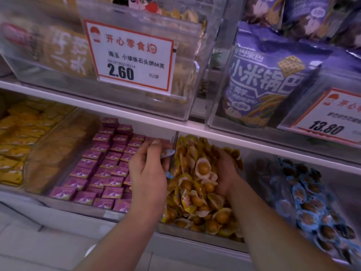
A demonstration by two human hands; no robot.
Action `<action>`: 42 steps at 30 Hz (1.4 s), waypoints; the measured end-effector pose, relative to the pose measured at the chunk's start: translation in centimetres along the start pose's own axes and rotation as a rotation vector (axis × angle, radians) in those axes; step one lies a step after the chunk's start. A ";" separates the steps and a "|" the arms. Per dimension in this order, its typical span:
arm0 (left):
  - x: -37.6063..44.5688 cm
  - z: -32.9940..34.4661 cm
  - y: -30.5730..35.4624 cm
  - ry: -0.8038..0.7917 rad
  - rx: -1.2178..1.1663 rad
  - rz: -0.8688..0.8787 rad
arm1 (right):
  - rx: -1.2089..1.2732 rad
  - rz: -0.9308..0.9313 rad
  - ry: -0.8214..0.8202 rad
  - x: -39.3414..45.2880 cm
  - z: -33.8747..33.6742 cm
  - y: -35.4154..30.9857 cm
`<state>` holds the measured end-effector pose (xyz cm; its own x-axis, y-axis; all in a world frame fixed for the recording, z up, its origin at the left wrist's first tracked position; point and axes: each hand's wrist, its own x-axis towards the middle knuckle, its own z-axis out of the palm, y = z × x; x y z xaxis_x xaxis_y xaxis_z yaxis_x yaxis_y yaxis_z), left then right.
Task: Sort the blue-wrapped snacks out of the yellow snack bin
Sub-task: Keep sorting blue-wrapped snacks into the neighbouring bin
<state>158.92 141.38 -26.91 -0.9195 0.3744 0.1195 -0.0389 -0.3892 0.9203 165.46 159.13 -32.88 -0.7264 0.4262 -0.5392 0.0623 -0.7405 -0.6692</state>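
Your left hand [148, 169] is curled around some blue-wrapped snacks [167, 153], just at the left edge of the yellow snack bin [197, 192]. Your right hand [224, 171] is dug into the yellow pile, fingers bent and hidden, so I cannot tell what it holds. The blue bin [312, 204] lies far right, past your right hand. That hand is nearer.

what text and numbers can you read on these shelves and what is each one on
"开心零食" and "2.60": left price card
"小珍珠石头饼66克": same card; barcode digits too blurred
"小米锅巴": purple bag
"13.80": right price card; its product line is blurred
Pink boxes: print too small to read
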 end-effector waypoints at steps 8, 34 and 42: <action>0.3 -0.4 -0.6 0.000 0.016 -0.025 | -0.216 -0.123 -0.041 -3.9 -0.5 -3.9; 0.1 0.0 -1.8 0.087 0.026 -0.007 | -0.498 -0.028 0.523 -5.9 -2.9 1.4; 0.1 -0.1 -1.7 0.093 0.057 0.045 | -0.098 -0.026 0.275 -2.9 -0.4 1.6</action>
<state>158.84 141.97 -28.53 -0.9524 0.2767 0.1281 0.0229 -0.3542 0.9349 167.93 156.95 -32.64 -0.5165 0.5793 -0.6306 0.1212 -0.6796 -0.7235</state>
